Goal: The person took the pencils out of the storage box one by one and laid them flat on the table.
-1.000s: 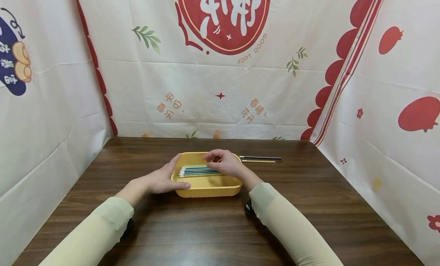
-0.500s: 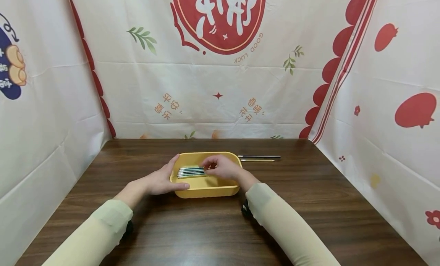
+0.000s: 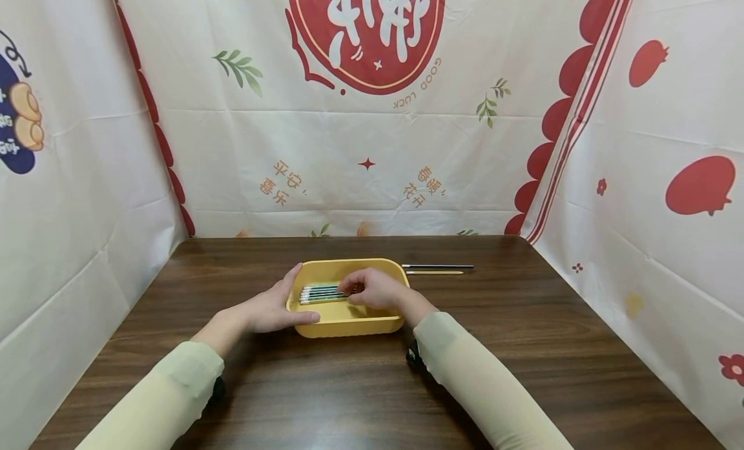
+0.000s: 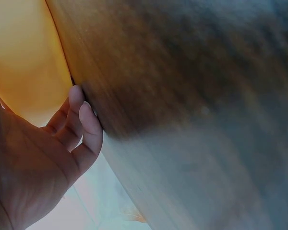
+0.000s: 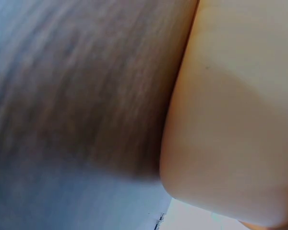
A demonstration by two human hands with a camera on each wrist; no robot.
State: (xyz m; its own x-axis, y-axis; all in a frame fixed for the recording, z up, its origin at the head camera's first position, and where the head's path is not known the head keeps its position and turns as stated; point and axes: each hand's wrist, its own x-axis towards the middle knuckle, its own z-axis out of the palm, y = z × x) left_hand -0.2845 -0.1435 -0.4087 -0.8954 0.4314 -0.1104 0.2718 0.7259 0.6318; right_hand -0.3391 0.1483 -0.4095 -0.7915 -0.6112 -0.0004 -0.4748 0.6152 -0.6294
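brown table (image 3: 349, 392): 2 hands (image 3: 268, 309) (image 3: 376, 288), 1 tray (image 3: 349, 328), pencils (image 3: 320, 293) inside, 2 outside (image 3: 438, 266) (image 3: 438, 273)

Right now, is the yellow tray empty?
No: several pencils lie side by side in the yellow tray, partly hidden by the right hand.

Yellow tray (image 3: 349, 327); green pencils (image 3: 320, 294); brown wood-grain table (image 3: 325, 392).

The place looked like a makeshift tabletop booth: a dark wood-grain table (image 3: 325, 392) hemmed in by a back cloth (image 3: 360, 133) at twelve o'clock, printed with a red emblem (image 3: 316, 14), and pale patterned side hangings (image 3: 657, 263) at ten and two. What kind of building held it could not be told.
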